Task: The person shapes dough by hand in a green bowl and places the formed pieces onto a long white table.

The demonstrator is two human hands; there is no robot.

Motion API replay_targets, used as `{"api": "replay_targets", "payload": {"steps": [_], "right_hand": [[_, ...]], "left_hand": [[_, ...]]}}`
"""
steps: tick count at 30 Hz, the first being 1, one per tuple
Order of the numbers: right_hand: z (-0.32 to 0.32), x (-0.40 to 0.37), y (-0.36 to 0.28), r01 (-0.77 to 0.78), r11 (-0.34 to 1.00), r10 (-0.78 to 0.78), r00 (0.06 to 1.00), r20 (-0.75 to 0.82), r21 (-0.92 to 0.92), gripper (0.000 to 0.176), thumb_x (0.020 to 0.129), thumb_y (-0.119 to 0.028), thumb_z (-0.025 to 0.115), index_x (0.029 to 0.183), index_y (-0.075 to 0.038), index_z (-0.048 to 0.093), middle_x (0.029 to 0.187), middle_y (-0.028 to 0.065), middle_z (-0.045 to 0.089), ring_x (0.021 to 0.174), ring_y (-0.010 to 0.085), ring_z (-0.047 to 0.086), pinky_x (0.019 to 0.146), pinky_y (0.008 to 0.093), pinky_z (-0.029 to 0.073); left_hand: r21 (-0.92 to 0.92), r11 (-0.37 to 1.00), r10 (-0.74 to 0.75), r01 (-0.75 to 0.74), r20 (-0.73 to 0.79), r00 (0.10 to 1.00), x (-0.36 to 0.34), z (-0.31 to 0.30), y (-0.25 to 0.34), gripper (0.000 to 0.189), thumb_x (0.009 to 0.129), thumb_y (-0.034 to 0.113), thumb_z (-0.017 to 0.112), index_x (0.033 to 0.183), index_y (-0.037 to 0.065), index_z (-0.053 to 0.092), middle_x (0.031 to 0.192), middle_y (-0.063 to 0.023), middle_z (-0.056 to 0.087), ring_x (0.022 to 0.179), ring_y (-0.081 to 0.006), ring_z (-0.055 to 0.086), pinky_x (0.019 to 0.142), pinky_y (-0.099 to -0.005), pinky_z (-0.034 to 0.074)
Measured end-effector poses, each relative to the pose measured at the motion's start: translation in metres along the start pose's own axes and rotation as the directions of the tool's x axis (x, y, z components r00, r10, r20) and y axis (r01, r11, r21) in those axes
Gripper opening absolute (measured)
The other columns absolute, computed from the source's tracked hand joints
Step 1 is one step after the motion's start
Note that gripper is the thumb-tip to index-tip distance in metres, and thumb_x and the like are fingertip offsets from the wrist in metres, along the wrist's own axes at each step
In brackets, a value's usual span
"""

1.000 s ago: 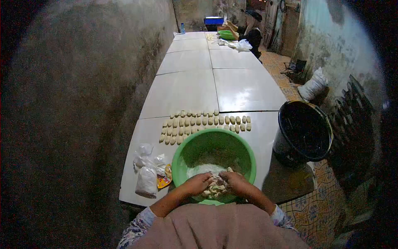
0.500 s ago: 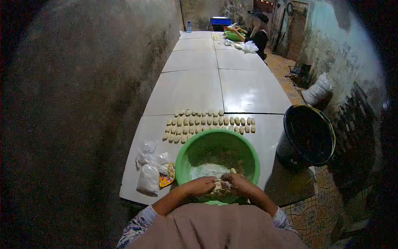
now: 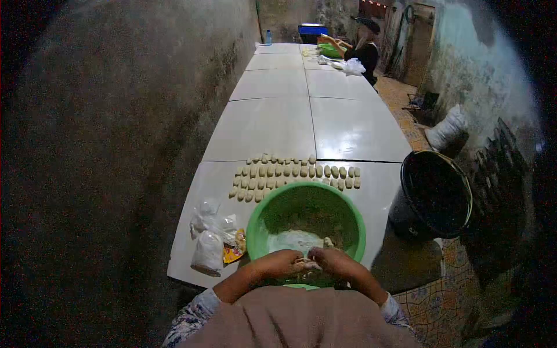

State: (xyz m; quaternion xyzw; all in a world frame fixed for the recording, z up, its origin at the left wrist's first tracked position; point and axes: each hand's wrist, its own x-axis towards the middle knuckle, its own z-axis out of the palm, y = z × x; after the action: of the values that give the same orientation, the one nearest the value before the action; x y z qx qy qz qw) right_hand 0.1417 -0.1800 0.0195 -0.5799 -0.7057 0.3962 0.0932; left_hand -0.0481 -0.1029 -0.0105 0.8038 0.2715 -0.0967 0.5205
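A green basin (image 3: pixel 355 223) stands at the table's near edge, with white flour (image 3: pixel 293 239) on its bottom. Over its near side, my left hand (image 3: pixel 281 264) and my right hand (image 3: pixel 336 261) meet, fingers closed around a pale lump of dough (image 3: pixel 308 264). Fingers cover much of that lump. Another small bit of dough (image 3: pixel 328 242) shows just beyond my right hand. Behind the basin lie rows of small oblong dough pieces (image 3: pixel 278 170), the nearest ones partly hidden by the rim.
Left of the basin sit plastic bags of white powder (image 3: pixel 207 253) and a yellow packet (image 3: pixel 235 253). A large black bucket (image 3: pixel 401 206) stands at the right. Down the long white table (image 3: pixel 261 124), a person (image 3: pixel 366 53) works by another green basin (image 3: pixel 332 51). A white sack (image 3: pixel 447 129) leans by the right wall.
My hands have drawn closer around the dough, so less of it shows. The far person's arms have shifted. The view has moved slightly.
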Motion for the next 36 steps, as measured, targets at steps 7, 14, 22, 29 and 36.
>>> {"api": "replay_targets", "payload": {"steps": [7, 14, 22, 29, 36], "right_hand": [[0.024, 0.006, 0.021, -0.05, 0.998, 0.054, 0.994, -0.1, 0.037, 0.028, 0.083, -0.012, 0.055, 0.11, -0.005, 0.056, 0.1, 0.0188, 0.062, 0.092, 0.0372, 0.06, 0.076, 0.0431, 0.047], [0.02, 0.007, 0.021, -0.107, 0.994, 0.106, 0.979, -0.172, 0.007, 0.015, 0.083, -0.01, 0.052, 0.095, -0.001, 0.054, 0.09, 0.0223, 0.059, 0.083, 0.0381, 0.057, 0.071, 0.0446, 0.043], [0.022, 0.012, 0.034, 0.054, 0.97, -0.014, 0.986, -0.168, 0.238, 0.021, 0.091, -0.02, 0.051, 0.093, 0.001, 0.053, 0.085, 0.018, 0.059, 0.076, 0.0254, 0.055, 0.071, 0.0378, 0.044], [0.023, 0.011, 0.032, -0.029, 0.985, 0.061, 0.981, -0.183, 0.173, 0.029, 0.083, -0.01, 0.063, 0.108, 0.001, 0.055, 0.097, 0.0174, 0.063, 0.089, 0.0277, 0.061, 0.075, 0.0368, 0.047], [0.015, 0.008, 0.017, -0.037, 0.991, 0.051, 0.992, -0.112, 0.125, 0.036, 0.078, 0.001, 0.062, 0.113, -0.001, 0.055, 0.104, 0.0148, 0.062, 0.093, 0.0235, 0.061, 0.08, 0.0332, 0.047]], "left_hand": [[0.075, 0.992, 0.102, -0.103, 0.029, 0.994, 0.014, 0.003, -0.033, 0.044, 0.095, 0.037, 0.039, 0.112, 0.0, 0.054, 0.106, -0.0221, 0.059, 0.096, -0.0362, 0.057, 0.082, -0.0413, 0.044], [0.217, 0.976, 0.018, -0.033, 0.07, 0.997, 0.016, 0.004, -0.036, 0.044, 0.095, 0.039, 0.035, 0.102, 0.001, 0.056, 0.098, -0.0212, 0.059, 0.09, -0.0369, 0.057, 0.08, -0.0457, 0.044], [0.363, 0.927, -0.125, 0.092, 0.068, 0.99, 0.011, -0.004, -0.01, 0.044, 0.091, 0.041, 0.042, 0.106, 0.003, 0.056, 0.104, -0.0205, 0.059, 0.095, -0.0376, 0.056, 0.081, -0.0453, 0.044], [0.084, 0.951, 0.308, -0.296, -0.235, 0.922, 0.009, 0.001, -0.023, 0.057, 0.082, 0.018, 0.055, 0.134, 0.01, 0.035, 0.112, -0.0161, 0.057, 0.106, -0.0309, 0.055, 0.096, -0.0395, 0.041], [0.024, 0.987, 0.161, -0.159, -0.167, 0.973, 0.009, 0.006, -0.014, 0.029, 0.092, 0.029, 0.051, 0.104, 0.003, 0.058, 0.097, -0.0201, 0.062, 0.089, -0.0331, 0.06, 0.076, -0.0413, 0.045]]}}
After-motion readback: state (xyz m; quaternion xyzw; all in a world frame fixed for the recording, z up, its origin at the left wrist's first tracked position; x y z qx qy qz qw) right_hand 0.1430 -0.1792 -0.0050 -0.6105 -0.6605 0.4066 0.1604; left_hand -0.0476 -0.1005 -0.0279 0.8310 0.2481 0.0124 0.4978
